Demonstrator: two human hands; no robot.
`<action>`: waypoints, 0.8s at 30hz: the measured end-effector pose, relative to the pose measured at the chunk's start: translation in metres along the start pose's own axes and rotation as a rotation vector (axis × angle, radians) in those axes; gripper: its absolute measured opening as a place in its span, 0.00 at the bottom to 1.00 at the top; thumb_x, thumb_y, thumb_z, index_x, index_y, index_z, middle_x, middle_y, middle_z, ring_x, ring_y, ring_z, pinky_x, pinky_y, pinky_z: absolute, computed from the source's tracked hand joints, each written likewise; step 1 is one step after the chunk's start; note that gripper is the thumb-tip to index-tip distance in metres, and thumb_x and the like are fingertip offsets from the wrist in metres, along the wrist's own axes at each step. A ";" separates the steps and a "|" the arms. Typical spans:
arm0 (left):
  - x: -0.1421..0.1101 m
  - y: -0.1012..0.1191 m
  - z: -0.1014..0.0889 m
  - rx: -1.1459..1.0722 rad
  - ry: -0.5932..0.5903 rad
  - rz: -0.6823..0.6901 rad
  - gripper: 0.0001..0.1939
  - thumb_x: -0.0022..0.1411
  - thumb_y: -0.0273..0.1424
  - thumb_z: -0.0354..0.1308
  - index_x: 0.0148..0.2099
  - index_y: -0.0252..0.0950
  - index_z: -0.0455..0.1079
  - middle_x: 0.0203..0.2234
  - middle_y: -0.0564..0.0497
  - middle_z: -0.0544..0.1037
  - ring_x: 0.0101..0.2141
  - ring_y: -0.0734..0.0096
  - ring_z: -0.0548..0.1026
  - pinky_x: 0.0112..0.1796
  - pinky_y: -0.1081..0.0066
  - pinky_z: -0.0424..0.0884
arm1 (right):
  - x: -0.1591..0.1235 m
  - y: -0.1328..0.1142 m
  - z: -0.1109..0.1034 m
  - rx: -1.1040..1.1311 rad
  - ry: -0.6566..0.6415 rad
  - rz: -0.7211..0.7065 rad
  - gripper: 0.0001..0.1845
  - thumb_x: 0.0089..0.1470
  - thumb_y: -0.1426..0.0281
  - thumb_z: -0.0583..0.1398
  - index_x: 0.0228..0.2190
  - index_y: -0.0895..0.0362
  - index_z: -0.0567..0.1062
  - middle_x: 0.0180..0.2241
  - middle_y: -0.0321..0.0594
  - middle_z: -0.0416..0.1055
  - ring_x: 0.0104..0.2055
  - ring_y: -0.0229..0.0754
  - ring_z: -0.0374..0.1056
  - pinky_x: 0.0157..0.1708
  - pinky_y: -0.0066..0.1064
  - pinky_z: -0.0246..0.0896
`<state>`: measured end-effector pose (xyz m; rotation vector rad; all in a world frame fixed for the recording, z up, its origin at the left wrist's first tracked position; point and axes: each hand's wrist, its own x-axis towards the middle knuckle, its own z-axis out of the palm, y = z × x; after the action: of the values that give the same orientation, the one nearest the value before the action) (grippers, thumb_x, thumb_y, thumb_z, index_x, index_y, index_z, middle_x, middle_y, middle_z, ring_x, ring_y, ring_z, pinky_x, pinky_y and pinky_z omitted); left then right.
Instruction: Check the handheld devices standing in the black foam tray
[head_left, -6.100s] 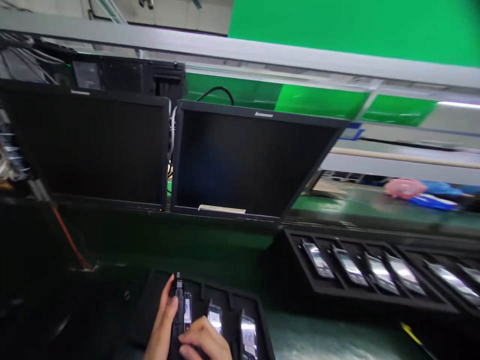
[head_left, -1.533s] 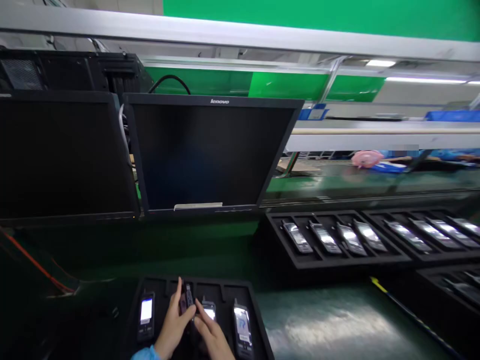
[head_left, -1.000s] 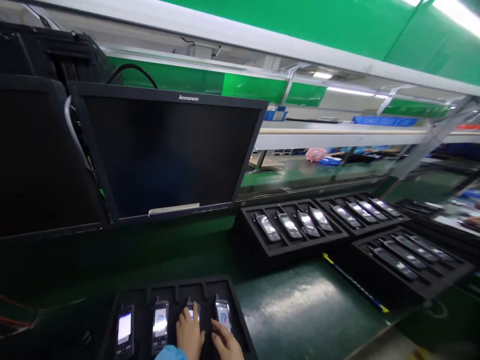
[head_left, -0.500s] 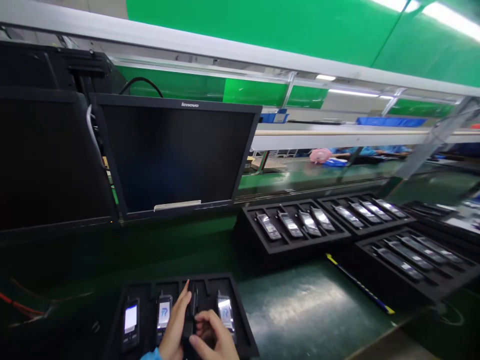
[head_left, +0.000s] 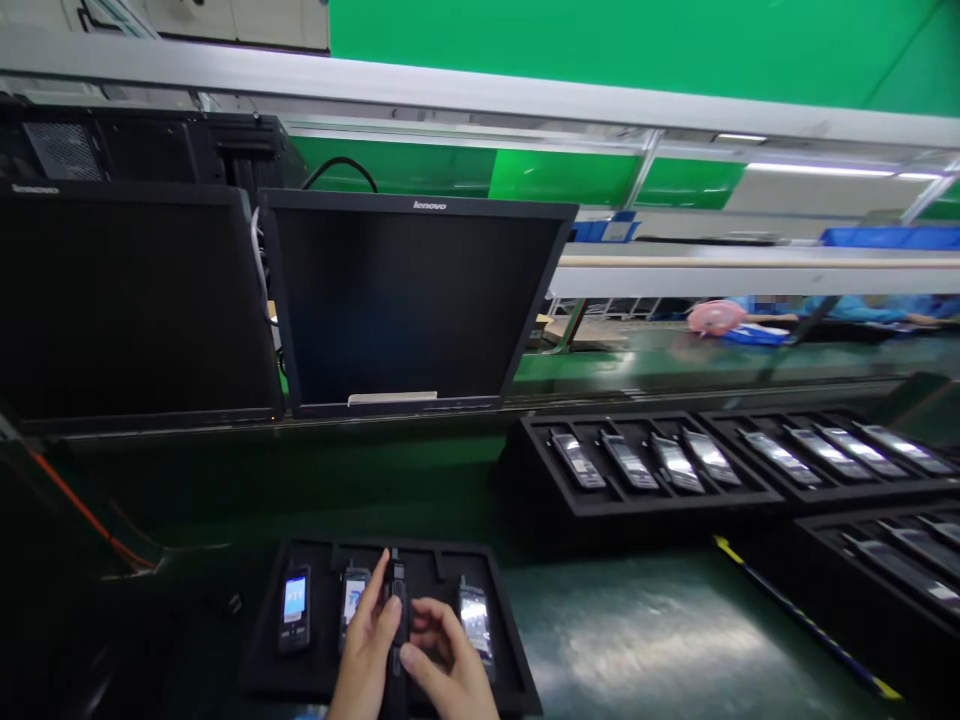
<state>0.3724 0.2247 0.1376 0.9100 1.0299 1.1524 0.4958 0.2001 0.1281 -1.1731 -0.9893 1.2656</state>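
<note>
Two hands [head_left: 405,650], fingers [head_left: 380,605] clamped on one black handset [head_left: 397,600] (upright above its tray [head_left: 262,670])

A green workbench [head_left: 660,640] carries black foam trays [head_left: 645,505].

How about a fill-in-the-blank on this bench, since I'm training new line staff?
1. A dark handset stands ____ between the left hand and right hand.
2. Besides it, the front foam tray holds ____ more handsets.
3. The monitor ahead bears the brand name ____.

Missing words: upright; three; Lenovo.
</note>
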 end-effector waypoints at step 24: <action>-0.012 0.021 -0.020 -0.058 -0.210 0.023 0.56 0.42 0.51 0.67 0.64 0.38 0.40 0.55 0.36 0.59 0.52 0.50 0.67 0.52 0.60 0.62 | 0.005 0.011 -0.004 0.210 -0.424 0.028 0.35 0.44 0.62 0.69 0.53 0.38 0.66 0.51 0.35 0.69 0.44 0.42 0.68 0.42 0.27 0.63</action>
<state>0.3463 0.2176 0.1541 0.9760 0.8140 1.0754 0.4980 0.2046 0.1164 -0.7731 -1.1134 1.6379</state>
